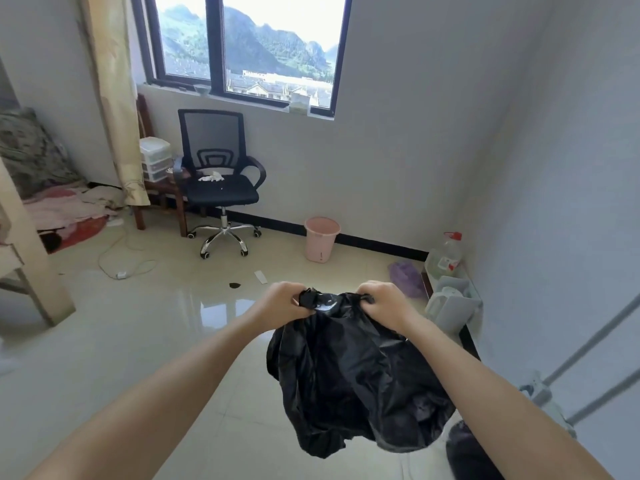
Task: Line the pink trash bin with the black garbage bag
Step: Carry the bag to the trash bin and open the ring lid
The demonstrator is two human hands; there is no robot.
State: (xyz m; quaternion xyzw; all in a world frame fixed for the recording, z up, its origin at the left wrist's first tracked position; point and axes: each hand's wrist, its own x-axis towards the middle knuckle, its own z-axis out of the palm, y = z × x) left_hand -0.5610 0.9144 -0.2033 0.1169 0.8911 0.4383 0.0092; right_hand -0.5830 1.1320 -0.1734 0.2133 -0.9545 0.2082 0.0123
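A crumpled black garbage bag [356, 379] hangs in front of me, held up by its top edge. My left hand [282, 301] pinches the bag's upper left corner, and my right hand [384, 303] grips the upper right part of the rim. Both fists are closed on the plastic, a short span apart. The pink trash bin [321, 239] stands upright on the floor against the far wall, well beyond my hands and slightly left of them. Its inside shows no liner.
A black office chair [221, 174] stands left of the bin under the window. A white cable [121, 265] trails on the glossy tile floor. A plastic bottle [448, 254], a purple bag [405, 273] and a white box [450, 303] sit along the right wall.
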